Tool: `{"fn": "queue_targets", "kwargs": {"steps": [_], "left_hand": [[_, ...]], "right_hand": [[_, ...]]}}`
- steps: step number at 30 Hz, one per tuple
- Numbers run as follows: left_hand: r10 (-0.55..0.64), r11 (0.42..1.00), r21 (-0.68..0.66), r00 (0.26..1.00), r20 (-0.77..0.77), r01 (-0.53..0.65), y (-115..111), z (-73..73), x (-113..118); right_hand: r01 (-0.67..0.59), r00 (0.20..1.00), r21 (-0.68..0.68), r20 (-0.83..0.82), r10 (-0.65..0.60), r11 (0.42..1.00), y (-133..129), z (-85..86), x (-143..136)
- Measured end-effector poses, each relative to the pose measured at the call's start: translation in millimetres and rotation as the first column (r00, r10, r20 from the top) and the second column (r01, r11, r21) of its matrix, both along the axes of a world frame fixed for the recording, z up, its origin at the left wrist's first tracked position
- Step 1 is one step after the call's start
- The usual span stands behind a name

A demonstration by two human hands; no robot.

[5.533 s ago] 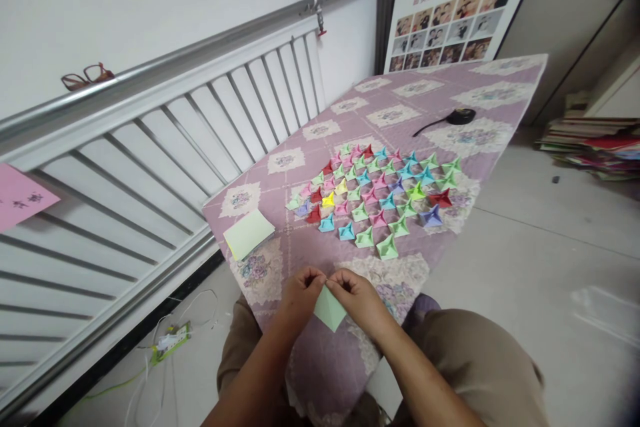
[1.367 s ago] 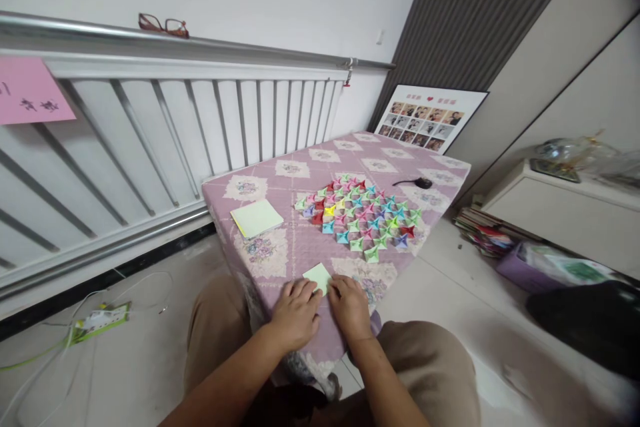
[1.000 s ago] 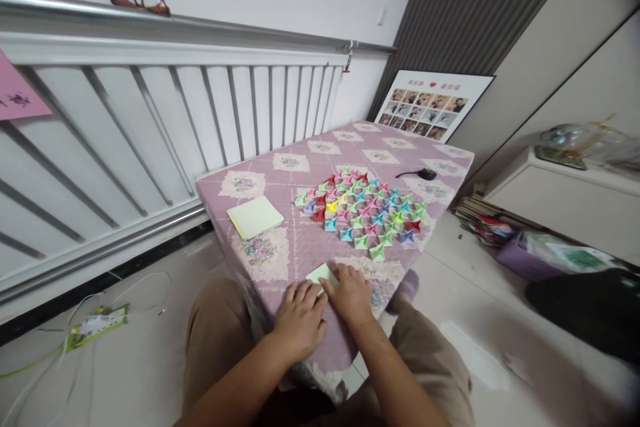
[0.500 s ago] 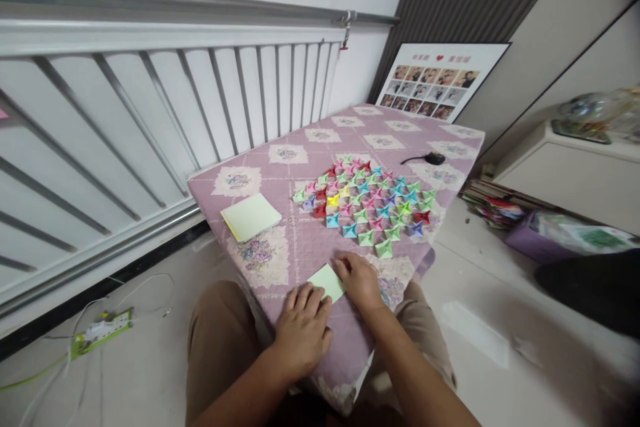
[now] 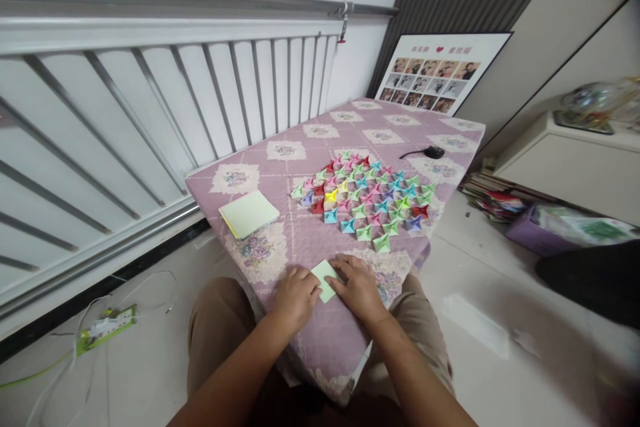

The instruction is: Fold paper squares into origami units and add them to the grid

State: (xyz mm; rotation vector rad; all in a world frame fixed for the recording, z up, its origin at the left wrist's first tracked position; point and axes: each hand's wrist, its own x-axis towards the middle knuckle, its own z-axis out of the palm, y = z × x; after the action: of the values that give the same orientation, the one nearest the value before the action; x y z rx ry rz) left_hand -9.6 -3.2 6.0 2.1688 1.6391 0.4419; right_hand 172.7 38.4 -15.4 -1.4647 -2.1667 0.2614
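Note:
A pale green sheet of paper (image 5: 324, 272) lies at the near end of the cloth-covered table, with its corners pointing toward and away from me. My left hand (image 5: 296, 297) is closed, its fingers curled at the paper's left corner. From the right, my right hand (image 5: 359, 288) grips the paper's edge, with its thumb over the face of the sheet. Just beyond my hands stand several rows of small folded paper pieces (image 5: 363, 233) in green, pink, blue, red, yellow and purple. To the left of them rests a stack of paper sheets (image 5: 249, 213), light green on top.
A purple flowered tablecloth (image 5: 330, 353) covers the table. Farther back lies a small black object with a cord (image 5: 434, 152). A white radiator (image 5: 200, 93) runs along the left side, and a framed photo board (image 5: 440, 73) leans at the back. A power strip (image 5: 107, 328) sits on the floor.
My left hand has drawn back from lying flat over the paper and curled at its left corner. My right thumb has come onto the sheet. The paper now sits more squarely as a diamond.

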Motion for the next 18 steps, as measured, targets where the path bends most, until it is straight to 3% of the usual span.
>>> {"fn": "queue_targets", "kwargs": {"steps": [4, 11, 18], "left_hand": [[0.101, 0.995, 0.009, 0.995, 0.012, -0.101, 16.2, -3.0, -1.0], [0.041, 0.992, -0.123, 0.999, -0.006, -0.042, 32.3, -3.6, -4.4], [0.063, 0.993, -0.106, 0.996, 0.056, -0.057, 32.0, -3.0, -3.4]], "right_hand": [[-0.005, 1.0, 0.019, -0.013, 0.005, 1.0, -0.6, -1.0, 0.6], [-0.003, 1.0, -0.002, -0.009, 0.003, 1.0, -1.3, 0.4, 1.1], [0.003, 1.0, -0.028, -0.021, -0.004, 1.0, -0.9, 1.2, 1.7]]}}
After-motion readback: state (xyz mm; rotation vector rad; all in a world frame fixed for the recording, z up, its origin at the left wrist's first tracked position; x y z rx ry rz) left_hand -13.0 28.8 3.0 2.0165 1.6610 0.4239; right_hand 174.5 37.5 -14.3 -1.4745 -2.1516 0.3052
